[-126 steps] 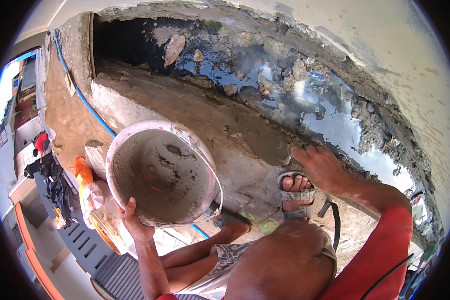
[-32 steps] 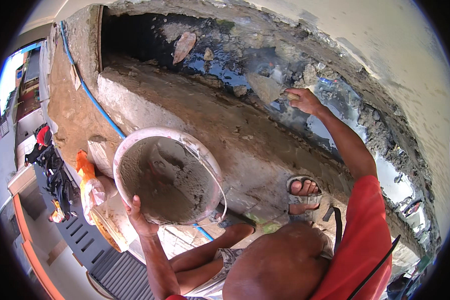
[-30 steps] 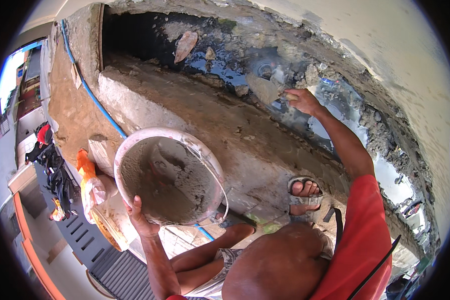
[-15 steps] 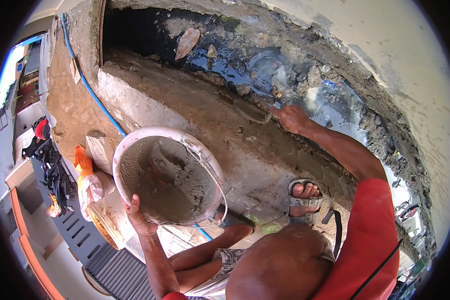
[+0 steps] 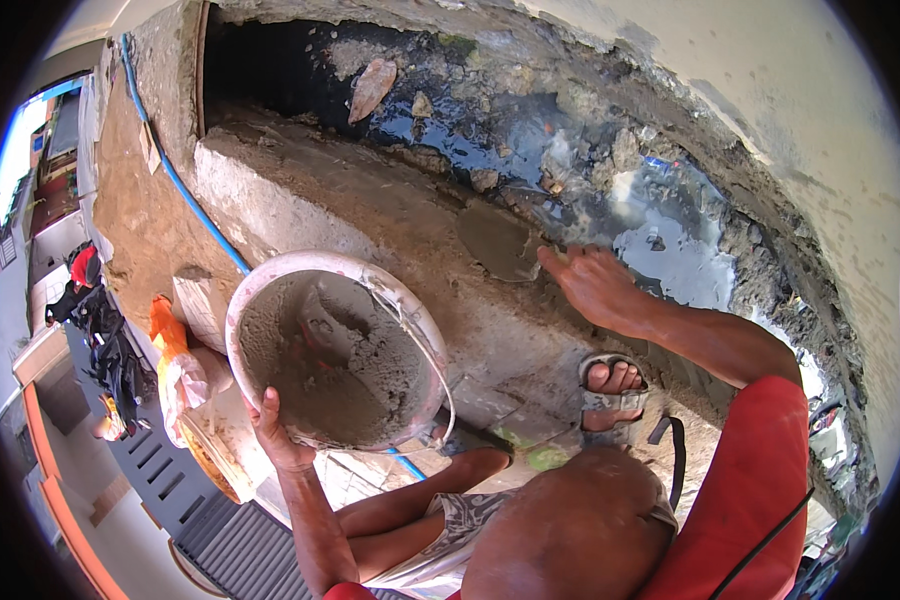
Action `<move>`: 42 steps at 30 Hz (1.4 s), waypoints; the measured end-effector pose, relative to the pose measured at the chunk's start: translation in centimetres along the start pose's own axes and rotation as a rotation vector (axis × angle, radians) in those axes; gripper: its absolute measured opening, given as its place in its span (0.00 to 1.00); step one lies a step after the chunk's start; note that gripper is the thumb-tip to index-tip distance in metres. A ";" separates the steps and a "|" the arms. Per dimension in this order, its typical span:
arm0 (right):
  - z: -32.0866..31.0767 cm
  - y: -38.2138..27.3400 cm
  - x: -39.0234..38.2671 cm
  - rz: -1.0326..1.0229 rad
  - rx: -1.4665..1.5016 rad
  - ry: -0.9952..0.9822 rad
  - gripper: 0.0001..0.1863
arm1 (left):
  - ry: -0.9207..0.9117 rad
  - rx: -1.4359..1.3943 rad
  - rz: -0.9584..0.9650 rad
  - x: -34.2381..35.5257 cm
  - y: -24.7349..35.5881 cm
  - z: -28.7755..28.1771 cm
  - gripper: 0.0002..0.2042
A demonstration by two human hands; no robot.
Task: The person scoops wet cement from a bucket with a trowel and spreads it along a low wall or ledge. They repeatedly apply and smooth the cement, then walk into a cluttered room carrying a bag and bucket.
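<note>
A pale round bucket [image 5: 245, 300] stands tilted toward me, with grey wet mortar [image 5: 345, 400] inside. Its rim is gripped at the near left by my left hand [image 5: 278, 435], thumb side up. Over the mortared ledge [image 5: 370, 190], my right hand [image 5: 595, 285] is closed round a trowel [image 5: 495, 245]. The trowel's broad, mortar-coated face lies close against the ledge; its handle is hidden by my fingers. Wet smoothed mortar runs along the ledge beside the hand.
Beyond the ledge a drain channel [image 5: 450, 125] holds dark water, stones and rubbish, under a cream wall [image 5: 820, 130]. A blue hose [image 5: 185, 185] passes behind the bucket. Sacks [image 5: 185, 375] lie at the left. My sandalled foot [image 5: 610, 395] is below the ledge.
My right hand has drawn slightly nearer and turned. The trowel has tipped from nearly edge-on to showing its broad face. My left hand and the bucket stay put.
</note>
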State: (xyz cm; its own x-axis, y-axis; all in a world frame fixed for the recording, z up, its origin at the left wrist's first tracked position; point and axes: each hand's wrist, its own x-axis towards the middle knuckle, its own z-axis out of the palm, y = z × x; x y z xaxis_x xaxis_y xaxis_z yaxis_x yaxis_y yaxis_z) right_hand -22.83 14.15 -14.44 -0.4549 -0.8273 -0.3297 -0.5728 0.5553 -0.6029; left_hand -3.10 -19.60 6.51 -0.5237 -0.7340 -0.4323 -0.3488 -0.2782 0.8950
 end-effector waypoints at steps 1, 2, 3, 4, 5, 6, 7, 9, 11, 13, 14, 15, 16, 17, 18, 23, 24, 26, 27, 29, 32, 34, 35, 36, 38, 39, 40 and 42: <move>-0.5 -0.1 -0.7 0.007 -0.010 -0.014 0.27 | 0.026 0.009 -0.007 0.0 0.0 0.0 0.28; -0.9 -0.2 -1.5 0.001 -0.003 0.004 0.26 | 0.032 0.010 -0.011 0.0 0.0 -0.1 0.28; -1.3 -0.2 -2.3 -0.001 -0.005 0.008 0.25 | 0.013 -0.001 -0.009 0.0 0.0 -0.1 0.28; -1.5 0.1 -3.0 -0.003 -0.008 0.013 0.24 | 0.025 0.004 -0.017 0.0 0.0 -0.1 0.28; -1.6 0.6 -3.5 0.039 0.027 0.008 0.24 | 0.012 0.001 -0.020 0.0 0.0 -0.1 0.28; -1.6 1.4 -3.8 0.079 0.063 0.002 0.24 | -0.043 -0.020 -0.010 -0.1 0.0 -0.1 0.28; -1.2 2.4 -4.0 0.080 0.107 0.048 0.24 | 0.006 0.021 -0.013 -0.1 0.0 -0.1 0.27; 0.5 5.2 -2.8 0.256 0.195 0.004 0.25 | -0.030 0.053 0.021 -0.1 0.0 -0.1 0.27; 3.1 8.3 -0.6 0.374 0.211 -0.003 0.27 | 0.008 0.067 0.007 -0.1 0.0 0.1 0.27; 6.2 10.7 1.7 0.402 0.184 -0.015 0.28 | 0.002 0.073 0.009 -0.1 0.0 0.2 0.27; 7.8 11.3 2.8 0.388 0.186 -0.014 0.28 | 0.002 0.079 0.008 -0.2 0.0 0.2 0.27; 8.9 11.8 3.3 0.419 0.161 -0.066 0.27 | -0.028 0.076 0.025 -0.2 0.0 0.3 0.27; 9.8 11.9 3.7 0.335 0.162 -0.023 0.27 | 0.004 0.063 0.006 -0.3 0.0 0.3 0.27; 10.4 11.5 4.3 0.295 0.139 -0.039 0.26 | 0.009 0.043 0.001 -0.3 0.0 0.3 0.28; 10.7 10.9 4.6 0.269 0.113 -0.075 0.25 | -0.032 0.008 0.011 -0.4 0.0 0.2 0.28; 7.2 7.2 3.1 0.213 0.140 -0.090 0.22 | 0.006 0.062 0.002 0.0 -0.2 -0.1 0.26; 6.2 6.5 2.4 0.221 0.150 -0.103 0.22 | -0.006 0.057 0.017 0.0 -0.2 -0.2 0.26; 4.3 4.9 1.3 0.215 0.135 -0.120 0.22 | 0.015 0.051 0.004 0.1 -0.2 -0.2 0.25; 3.5 4.1 0.6 0.212 0.129 -0.130 0.22 | -0.021 0.038 0.014 0.1 -0.2 -0.2 0.25; 2.3 2.2 -1.3 0.163 0.073 -0.016 0.23 | 0.033 0.050 -0.008 0.1 -0.2 -0.3 0.25; 0.2 0.3 -3.9 0.143 0.046 -0.010 0.25 | 0.045 0.040 -0.023 0.3 -0.1 -0.5 0.27; -1.3 0.3 -5.1 0.152 0.063 -0.049 0.27 | 0.038 0.029 -0.034 0.4 -0.1 -0.6 0.27; -1.8 0.6 -5.6 0.160 0.080 -0.061 0.27 | 0.026 0.023 -0.040 0.4 0.0 -0.7 0.27; -2.2 0.9 -5.7 0.155 0.091 -0.042 0.27 | -0.015 -0.001 -0.032 0.4 0.0 -0.7 0.27; -1.9 2.4 -4.1 0.204 0.150 -0.007 0.27 | 0.028 0.019 -0.030 0.3 0.1 -0.7 0.27; -1.3 3.6 -2.9 0.183 0.187 0.067 0.27 | 0.033 0.021 -0.023 0.2 0.1 -0.6 0.27; -0.4 5.0 -0.7 0.241 0.235 0.044 0.27 | 0.031 0.027 -0.025 0.2 0.1 -0.5 0.27; 2.0 7.8 4.5 0.270 0.299 0.050 0.27 | -0.009 0.019 -0.004 0.0 0.2 -0.2 0.28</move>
State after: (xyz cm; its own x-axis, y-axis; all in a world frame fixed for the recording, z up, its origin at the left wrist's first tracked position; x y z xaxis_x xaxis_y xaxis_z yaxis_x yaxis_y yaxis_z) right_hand -28.02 14.59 -22.09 -0.5983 -0.6462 -0.4738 -0.2086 0.6965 -0.6866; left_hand -3.05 -19.80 6.67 -0.5292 -0.7276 -0.4366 -0.3655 -0.2689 0.8911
